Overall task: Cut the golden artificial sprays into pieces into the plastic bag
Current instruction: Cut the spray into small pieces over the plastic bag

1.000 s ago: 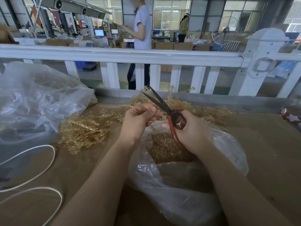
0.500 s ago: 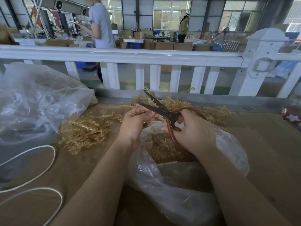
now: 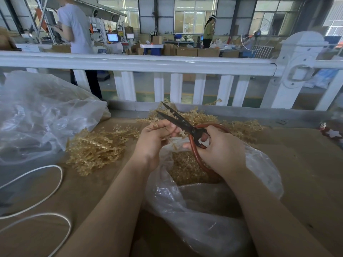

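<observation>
My left hand (image 3: pixel 154 138) pinches a small golden spray (image 3: pixel 171 140) over the mouth of a clear plastic bag (image 3: pixel 200 210). My right hand (image 3: pixel 220 151) grips red-handled scissors (image 3: pixel 185 125), blades parted and pointing up-left just past my left fingers. Cut golden pieces (image 3: pixel 185 167) lie inside the bag. A pile of uncut golden sprays (image 3: pixel 96 147) lies on the brown table to the left, and more sprays (image 3: pixel 241 127) sit behind my hands.
A large crumpled clear bag (image 3: pixel 42 115) fills the left side. A white cord (image 3: pixel 46 191) loops on the table at lower left. A white railing (image 3: pixel 148 64) runs along the table's far edge. A red-and-white ornament (image 3: pixel 332 132) sits at the far right.
The scissor blades have gone from nearly together to parted. A person behind the railing has walked to the left.
</observation>
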Motion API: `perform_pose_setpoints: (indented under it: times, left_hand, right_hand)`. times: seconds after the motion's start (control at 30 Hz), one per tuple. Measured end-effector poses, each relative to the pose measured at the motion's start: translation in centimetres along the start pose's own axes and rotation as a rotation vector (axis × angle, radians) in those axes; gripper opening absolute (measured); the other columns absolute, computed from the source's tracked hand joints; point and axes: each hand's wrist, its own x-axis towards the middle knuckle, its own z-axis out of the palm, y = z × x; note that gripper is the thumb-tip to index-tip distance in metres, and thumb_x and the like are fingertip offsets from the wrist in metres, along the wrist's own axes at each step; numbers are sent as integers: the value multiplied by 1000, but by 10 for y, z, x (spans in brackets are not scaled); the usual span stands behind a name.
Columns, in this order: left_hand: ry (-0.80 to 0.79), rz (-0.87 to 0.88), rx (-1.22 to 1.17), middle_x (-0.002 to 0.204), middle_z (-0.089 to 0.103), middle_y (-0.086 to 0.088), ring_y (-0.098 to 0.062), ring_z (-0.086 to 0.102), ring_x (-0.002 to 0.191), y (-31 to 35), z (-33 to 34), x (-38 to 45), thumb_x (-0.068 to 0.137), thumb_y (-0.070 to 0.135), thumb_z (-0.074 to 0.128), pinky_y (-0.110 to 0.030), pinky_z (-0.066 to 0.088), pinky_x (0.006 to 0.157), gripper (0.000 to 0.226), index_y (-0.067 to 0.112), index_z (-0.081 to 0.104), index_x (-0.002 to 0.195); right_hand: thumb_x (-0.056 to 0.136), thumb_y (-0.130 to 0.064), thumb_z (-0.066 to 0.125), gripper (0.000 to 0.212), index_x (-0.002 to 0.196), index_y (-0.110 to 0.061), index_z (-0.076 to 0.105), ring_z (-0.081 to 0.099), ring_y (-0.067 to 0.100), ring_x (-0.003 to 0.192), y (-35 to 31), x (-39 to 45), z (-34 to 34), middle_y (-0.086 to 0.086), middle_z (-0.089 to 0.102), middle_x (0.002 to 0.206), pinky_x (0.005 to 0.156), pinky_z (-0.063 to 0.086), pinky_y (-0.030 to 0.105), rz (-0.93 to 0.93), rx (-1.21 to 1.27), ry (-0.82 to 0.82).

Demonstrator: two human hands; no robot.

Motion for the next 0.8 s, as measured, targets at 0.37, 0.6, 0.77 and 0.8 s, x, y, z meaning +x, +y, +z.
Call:
perform_pose_setpoints:
  times: [0.37, 0.6, 0.77, 0.8]
  left_hand:
    - [-51, 14, 46, 68, 66, 1, -7, 63, 65, 0, 1, -1, 93, 2, 58, -16, 50, 59, 23, 13, 63, 73]
    - [-57, 20, 37, 68, 66, -1, -6, 63, 63, -1, 1, -2, 93, -1, 58, -16, 50, 56, 18, 8, 64, 77]
    - [-111, 33, 52, 67, 61, -2, -6, 58, 60, 0, 2, -4, 94, 2, 57, -18, 47, 59, 21, 8, 63, 75]
    - [-107, 31, 74, 69, 61, -2, -6, 58, 62, 0, 1, -3, 94, 4, 58, -21, 46, 64, 20, 10, 63, 75]
  right_hand:
    - [73, -88, 41, 72, 101, -26, 64, 43, 0, 54, -1, 0, 1, -23, 50, 75, 49, 40, 18, -14, 25, 24]
    - [70, -91, 33, 78, 97, -25, 63, 46, 1, 56, -2, 0, 1, -22, 51, 73, 47, 35, 17, -14, 8, 50]
    - [68, -93, 29, 82, 96, -24, 63, 49, 2, 56, 0, -2, 1, -19, 54, 70, 48, 37, 18, -16, 41, 32]
    - [67, -94, 29, 81, 95, -25, 62, 48, 2, 55, 0, -1, 1, -19, 52, 68, 48, 35, 18, -14, 42, 28]
